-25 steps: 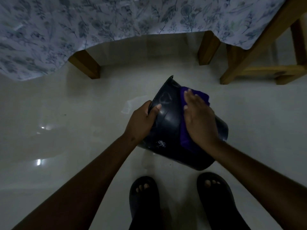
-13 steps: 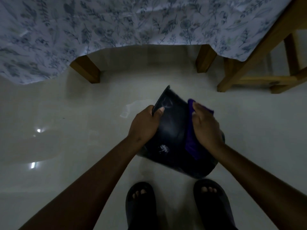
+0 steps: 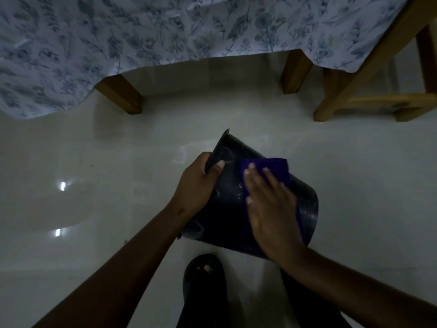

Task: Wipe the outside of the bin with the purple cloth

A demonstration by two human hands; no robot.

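Observation:
A black plastic bin [image 3: 227, 204] is held tilted above the pale floor, its rim pointing up and to the left. My left hand [image 3: 197, 185] grips that rim, thumb on the outer wall. The purple cloth [image 3: 267, 170] lies flat on the bin's outer wall, and my right hand [image 3: 269, 204] presses on it with fingers spread. Most of the cloth is hidden under that hand; a purple edge shows to its right. White smudges mark the wall between my hands.
A table draped in a floral cloth [image 3: 165, 29] stands ahead on wooden legs [image 3: 123, 95]. A wooden chair frame [image 3: 369, 79] is at the upper right. My feet in dark slippers [image 3: 205, 280] stand right below the bin on the glossy floor [image 3: 94, 185].
My right hand has flattened out and slid the cloth toward the middle of the bin wall, nearer my left hand. The left hand's grip on the rim is unchanged.

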